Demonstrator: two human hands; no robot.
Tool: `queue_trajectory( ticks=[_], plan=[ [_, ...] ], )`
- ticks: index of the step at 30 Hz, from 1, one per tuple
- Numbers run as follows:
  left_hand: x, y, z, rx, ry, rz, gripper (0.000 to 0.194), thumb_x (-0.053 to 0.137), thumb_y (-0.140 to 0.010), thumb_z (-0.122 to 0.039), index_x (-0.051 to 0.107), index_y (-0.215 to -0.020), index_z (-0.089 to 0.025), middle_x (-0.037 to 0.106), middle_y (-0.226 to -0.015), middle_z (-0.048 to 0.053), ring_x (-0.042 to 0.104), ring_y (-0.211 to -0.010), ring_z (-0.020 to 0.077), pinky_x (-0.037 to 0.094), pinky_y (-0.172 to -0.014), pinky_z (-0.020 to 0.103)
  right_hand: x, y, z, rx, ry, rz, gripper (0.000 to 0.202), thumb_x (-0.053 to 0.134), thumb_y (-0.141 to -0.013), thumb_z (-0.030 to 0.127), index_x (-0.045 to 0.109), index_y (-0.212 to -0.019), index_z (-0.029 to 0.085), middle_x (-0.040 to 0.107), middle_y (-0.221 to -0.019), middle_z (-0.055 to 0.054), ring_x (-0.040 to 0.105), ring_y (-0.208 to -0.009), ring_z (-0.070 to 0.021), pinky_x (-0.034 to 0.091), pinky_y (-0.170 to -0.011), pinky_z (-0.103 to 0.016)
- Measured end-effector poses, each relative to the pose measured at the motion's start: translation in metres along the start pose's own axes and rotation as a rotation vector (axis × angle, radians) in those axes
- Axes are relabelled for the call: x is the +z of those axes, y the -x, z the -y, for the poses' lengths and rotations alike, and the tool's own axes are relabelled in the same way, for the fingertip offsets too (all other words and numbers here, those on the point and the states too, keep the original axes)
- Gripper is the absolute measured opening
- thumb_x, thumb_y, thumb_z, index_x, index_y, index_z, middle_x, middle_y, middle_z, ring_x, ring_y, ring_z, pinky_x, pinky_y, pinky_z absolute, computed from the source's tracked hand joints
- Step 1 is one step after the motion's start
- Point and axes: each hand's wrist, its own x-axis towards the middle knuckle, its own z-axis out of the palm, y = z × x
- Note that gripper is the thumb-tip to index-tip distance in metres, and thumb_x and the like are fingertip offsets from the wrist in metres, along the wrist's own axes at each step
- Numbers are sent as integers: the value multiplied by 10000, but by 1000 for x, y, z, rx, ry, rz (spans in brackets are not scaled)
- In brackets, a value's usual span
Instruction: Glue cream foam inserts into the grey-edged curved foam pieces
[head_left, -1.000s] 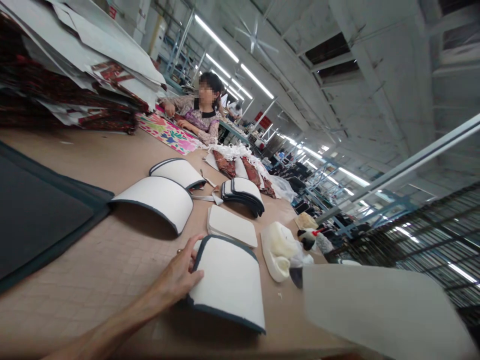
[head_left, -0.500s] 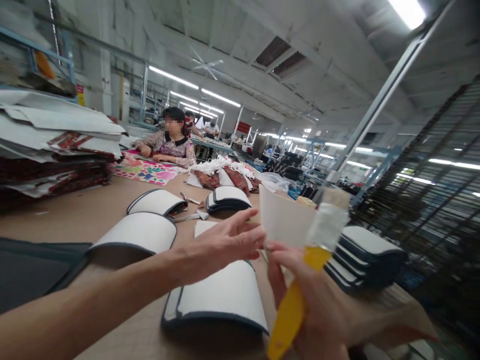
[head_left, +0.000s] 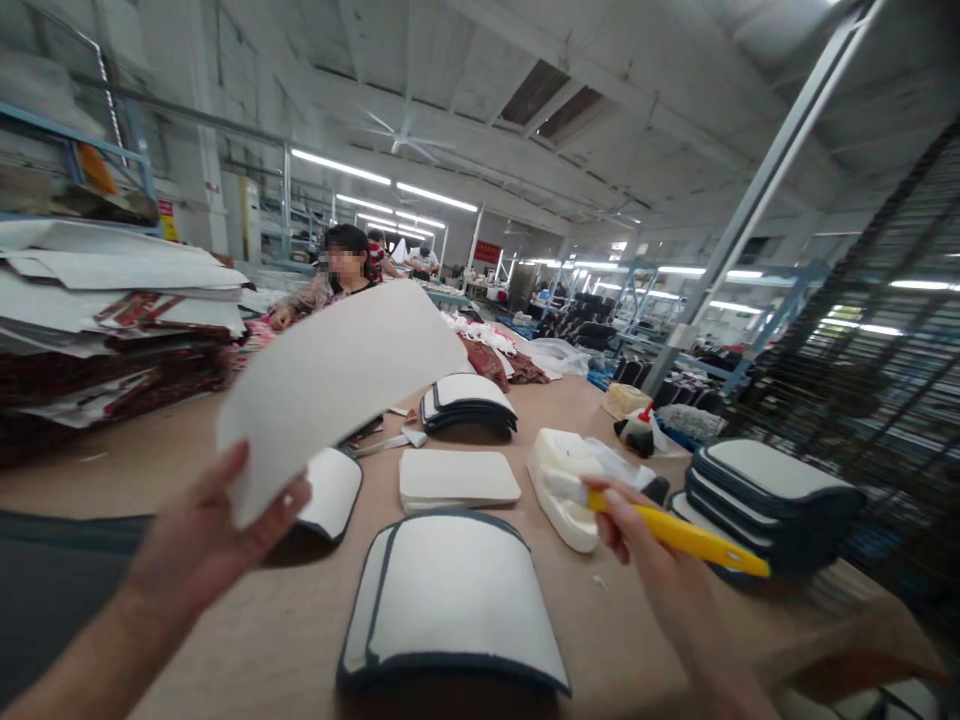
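My left hand (head_left: 202, 530) is closed on the lower left end of a white rounded sheet (head_left: 352, 360), raised above the table at a tilt. My right hand (head_left: 637, 540) grips a brush by its yellow handle (head_left: 694, 540); the brush head points left, into or over a white plastic container (head_left: 551, 505). Between my hands lies a short stack of flat white sheets (head_left: 459, 475). Closer to me, curved white panels with dark edges (head_left: 461, 590) rest arched on the table.
More curved panels are stacked at mid-table (head_left: 469, 405) and at right (head_left: 772, 490). A tall pile of white and dark red material (head_left: 120, 310) stands at left. Across the table sits a co-worker (head_left: 349, 270). A red-tipped bottle (head_left: 639, 425) stands behind the container.
My hands have moved apart. The left has carried the white sheet up and to the left; the right has swung the brush down to the container, which now shows.
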Motion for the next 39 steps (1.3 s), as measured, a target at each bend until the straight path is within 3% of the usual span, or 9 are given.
queue_trajectory(
  ticks=[5, 10, 13, 18, 20, 24, 29, 32, 39],
  plan=[
    [-8, 22, 95, -500, 435, 7, 395, 377, -928, -174, 410, -1316, -111, 652, -1057, 175, 620, -990, 341, 499, -821, 590, 97, -30, -13, 101, -172, 323, 258, 582, -698, 407, 627, -707, 153, 417, -483, 55, 358, -454, -84, 296, -433, -220],
    [-4, 23, 104, -560, 367, -17, 482, 498, -883, -150, 388, -1350, -188, 649, -1105, 157, 603, -1005, 380, 421, -838, 697, 137, -33, -9, 89, -176, 540, 161, 581, -687, 326, 631, -696, 174, 537, -592, 29, 449, -541, -99, 369, -507, -220],
    [-2, 22, 98, -510, 305, -31, 468, 515, -874, -134, 420, -1329, -182, 655, -1099, 150, 604, -1000, 383, 432, -820, 703, 111, -36, -27, 109, -124, 508, 128, 604, -669, 301, 637, -689, 180, 559, -620, 24, 469, -574, -109, 378, -533, -223],
    [3, 23, 96, -534, 293, -48, 417, 488, -893, -140, 447, -1307, -169, 661, -1090, 139, 620, -978, 365, 455, -813, 688, 17, -26, -80, 255, 32, 301, 225, 593, -685, 388, 615, -654, 167, 394, -465, 58, 348, -437, -88, 263, -426, -225],
    [2, 22, 98, -538, 304, -15, 396, 477, -901, -145, 461, -1296, -163, 652, -1108, 142, 622, -978, 358, 444, -827, 690, -1, -13, -81, 300, 66, 254, 276, 589, -689, 434, 627, -692, 162, 348, -445, 68, 328, -424, -90, 238, -412, -224],
    [-3, 18, 101, -498, 312, 53, 344, 452, -915, -159, 510, -1253, -176, 653, -1111, 129, 645, -937, 337, 407, -839, 718, 37, 17, -31, 192, -2, 294, 293, 573, -720, 446, 670, -780, 176, 513, -578, 13, 444, -522, -113, 335, -466, -225],
    [-1, 17, 99, -473, 276, 105, 321, 463, -909, -154, 542, -1220, -176, 648, -1121, 132, 639, -951, 336, 421, -830, 711, 102, 34, 19, 100, -93, 698, 170, 523, -764, 289, 664, -814, 209, 638, -760, 2, 573, -736, -141, 438, -677, -230],
    [3, 18, 97, -478, 267, 86, 311, 459, -909, -154, 553, -1206, -167, 639, -1137, 136, 632, -966, 339, 434, -825, 703, 80, 35, -3, 120, 9, 629, 169, 527, -756, 301, 663, -773, 202, 642, -735, -2, 579, -723, -153, 441, -681, -241],
    [2, 20, 99, -490, 265, 44, 319, 463, -902, -147, 552, -1207, -172, 635, -1143, 133, 614, -999, 352, 450, -816, 692, -20, 42, -80, 334, 116, 132, 230, 613, -659, 401, 664, -667, 177, 564, -546, 4, 506, -535, -154, 396, -530, -264]
  ],
)
